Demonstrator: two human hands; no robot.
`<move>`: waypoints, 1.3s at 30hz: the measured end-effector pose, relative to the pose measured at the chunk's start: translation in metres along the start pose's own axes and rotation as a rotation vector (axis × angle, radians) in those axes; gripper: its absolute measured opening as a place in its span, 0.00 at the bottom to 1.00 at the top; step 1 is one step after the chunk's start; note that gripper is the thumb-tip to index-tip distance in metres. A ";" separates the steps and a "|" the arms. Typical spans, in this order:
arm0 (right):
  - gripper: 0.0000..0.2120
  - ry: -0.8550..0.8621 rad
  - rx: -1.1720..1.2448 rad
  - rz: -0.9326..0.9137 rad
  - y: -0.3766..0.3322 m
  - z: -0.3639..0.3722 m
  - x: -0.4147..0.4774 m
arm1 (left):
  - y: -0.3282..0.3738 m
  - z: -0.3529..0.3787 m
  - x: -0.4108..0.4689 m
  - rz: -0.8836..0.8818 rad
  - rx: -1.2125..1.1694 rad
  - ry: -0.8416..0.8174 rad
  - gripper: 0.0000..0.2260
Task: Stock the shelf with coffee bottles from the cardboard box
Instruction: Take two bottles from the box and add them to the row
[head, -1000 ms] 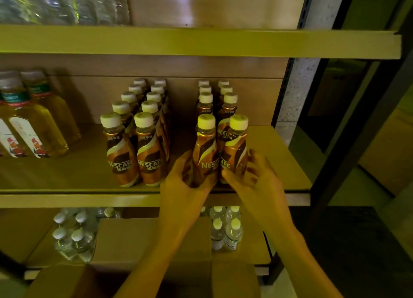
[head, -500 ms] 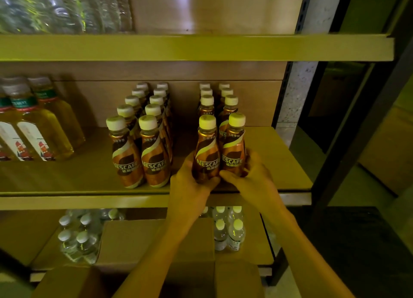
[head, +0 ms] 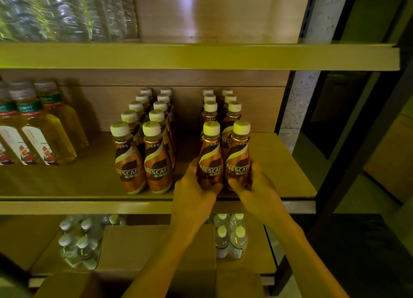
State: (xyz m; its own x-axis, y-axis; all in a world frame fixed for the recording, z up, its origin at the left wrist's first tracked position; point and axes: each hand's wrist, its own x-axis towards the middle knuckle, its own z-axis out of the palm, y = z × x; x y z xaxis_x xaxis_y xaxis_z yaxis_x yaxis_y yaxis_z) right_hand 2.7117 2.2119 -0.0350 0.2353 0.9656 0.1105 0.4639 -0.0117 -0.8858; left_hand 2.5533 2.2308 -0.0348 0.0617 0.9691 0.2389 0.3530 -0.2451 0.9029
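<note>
Nearest the camera, the flaps of an open cardboard box (head: 156,253) are spreading across the bottom of the view, in front of the lowest shelf. On that shelf, small water bottles (head: 78,244) are standing to the left of the box and a second cluster (head: 230,239) to its right.

Both forearms are reaching up over the box to the middle shelf (head: 156,207). The left hand (head: 194,195) is wrapping around the lower body of a Nescafé coffee bottle (head: 210,157), fingers curled behind it and the thumb lying across its base. The right hand (head: 257,190) is gripping a second Nescafé bottle (head: 238,157) the same way, thumb at the front, fingers round the right side. The two bottles are standing upright and touching each other, at the near end of the right-hand rows, close to the shelf's front edge; whether their bases are resting on the board cannot be told, since the hands are hiding them.

Behind them, more coffee bottles (head: 221,110) are lining up in two rows toward the back panel. To the left, well apart, another double row of coffee bottles (head: 143,157) is running front to back. Farther left, amber drink bottles (head: 44,132) with green neck bands are standing.

On the top shelf (head: 201,56), clear plastic bottles (head: 67,12) are appearing blurred at far left.
</note>
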 end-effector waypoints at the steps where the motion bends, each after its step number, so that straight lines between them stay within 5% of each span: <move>1: 0.30 0.005 -0.010 0.009 0.000 0.002 0.002 | 0.000 0.000 0.002 -0.001 0.014 0.001 0.30; 10: 0.21 0.046 -0.037 0.082 -0.003 0.010 0.031 | 0.002 0.012 0.039 -0.065 0.116 -0.011 0.26; 27: 0.26 0.053 -0.071 0.063 -0.006 0.006 0.046 | 0.002 0.011 0.053 -0.009 0.199 -0.039 0.24; 31: 0.36 0.036 -0.408 0.020 -0.010 -0.002 0.031 | 0.011 0.004 0.042 -0.022 0.426 -0.055 0.24; 39: 0.22 0.016 -0.842 -0.149 -0.010 -0.027 -0.034 | 0.019 -0.015 -0.012 0.174 0.785 -0.077 0.26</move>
State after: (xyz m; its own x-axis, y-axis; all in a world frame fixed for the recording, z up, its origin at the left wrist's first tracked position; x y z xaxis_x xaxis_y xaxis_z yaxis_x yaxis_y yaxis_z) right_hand 2.7219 2.1718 -0.0178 0.1308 0.9687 0.2111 0.9694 -0.0804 -0.2319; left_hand 2.5454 2.2142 -0.0148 0.2304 0.9250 0.3022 0.8832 -0.3292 0.3340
